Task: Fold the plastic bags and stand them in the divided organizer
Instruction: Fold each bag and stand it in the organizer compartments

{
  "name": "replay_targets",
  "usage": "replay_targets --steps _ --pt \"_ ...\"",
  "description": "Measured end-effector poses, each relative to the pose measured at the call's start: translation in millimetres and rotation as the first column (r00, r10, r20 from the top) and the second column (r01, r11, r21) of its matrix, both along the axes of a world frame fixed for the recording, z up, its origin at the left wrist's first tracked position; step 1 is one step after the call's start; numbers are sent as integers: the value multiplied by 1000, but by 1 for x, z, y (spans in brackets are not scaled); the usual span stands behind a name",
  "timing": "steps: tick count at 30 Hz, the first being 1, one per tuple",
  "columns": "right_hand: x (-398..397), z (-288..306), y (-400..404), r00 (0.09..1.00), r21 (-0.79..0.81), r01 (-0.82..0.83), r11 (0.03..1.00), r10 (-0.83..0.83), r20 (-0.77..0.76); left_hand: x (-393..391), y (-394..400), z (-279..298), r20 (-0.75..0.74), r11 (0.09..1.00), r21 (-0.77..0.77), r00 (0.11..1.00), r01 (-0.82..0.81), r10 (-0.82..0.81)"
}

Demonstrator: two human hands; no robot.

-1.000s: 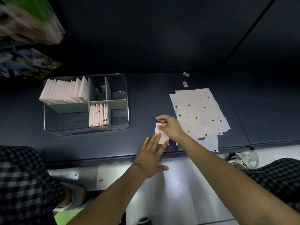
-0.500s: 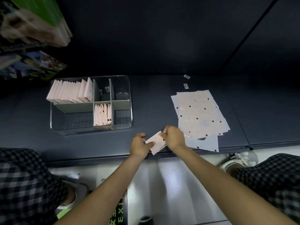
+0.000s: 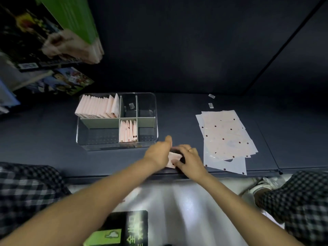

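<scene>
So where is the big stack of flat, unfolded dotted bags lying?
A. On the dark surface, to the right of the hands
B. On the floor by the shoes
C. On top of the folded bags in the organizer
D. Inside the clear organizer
A: the flat dotted bags lie spread on the dark surface to the right of both hands, while the clear organizer to the left holds only folded bags standing upright.

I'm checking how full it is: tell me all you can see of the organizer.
The organizer is a clear plastic tray with rounded corners and grey-green dividers, sitting flat on the dark shelf, left of the hands. Folded pink bags stand packed in its rear left cell; a shorter row stands in the front middle cell. Other cells look mostly empty.
</scene>
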State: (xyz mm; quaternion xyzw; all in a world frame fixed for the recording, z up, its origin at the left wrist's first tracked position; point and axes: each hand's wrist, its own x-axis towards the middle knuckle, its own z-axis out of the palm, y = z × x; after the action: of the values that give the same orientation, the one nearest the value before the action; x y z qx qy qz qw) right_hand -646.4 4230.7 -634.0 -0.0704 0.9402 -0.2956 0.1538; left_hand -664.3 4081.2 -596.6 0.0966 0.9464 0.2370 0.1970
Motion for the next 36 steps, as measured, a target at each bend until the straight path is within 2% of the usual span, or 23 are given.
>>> replay_targets --steps 3,6,8,11,13,16,19,27,36 --pt "-9 24 -21 1000 -145 -4 989 8 29 -25 -37 27 -17 993 63 995 96 -95" --pt "-23 41 -42 995 -181 88 980 -95 -31 -37 -69 31 -93 989 146 996 -1 15" --pt "-33 47 -56 985 -113 124 986 -136 -105 -38 -88 20 -171 980 153 974 -124 150" --pt "-46 46 -80 963 45 158 986 -144 -227 -28 -106 -5 -130 942 117 935 -315 329" --pt "-53 41 -97 948 133 183 974 -139 -288 -19 -111 -18 -116 916 114 911 -384 396" --pt "-60 28 -116 936 195 232 953 -164 -310 -12 -113 -31 -181 886 204 873 -417 453" --pt "-62 15 -129 939 217 248 944 -179 -293 -10 -112 -40 -233 881 232 856 -413 462" --pt "-54 -5 -146 958 350 160 923 -60 -279 -9 -115 -50 -260 911 202 877 -358 403" --pt "-51 -1 -144 971 352 93 931 -7 -237 -6 -111 -48 -281 934 148 892 -324 354"
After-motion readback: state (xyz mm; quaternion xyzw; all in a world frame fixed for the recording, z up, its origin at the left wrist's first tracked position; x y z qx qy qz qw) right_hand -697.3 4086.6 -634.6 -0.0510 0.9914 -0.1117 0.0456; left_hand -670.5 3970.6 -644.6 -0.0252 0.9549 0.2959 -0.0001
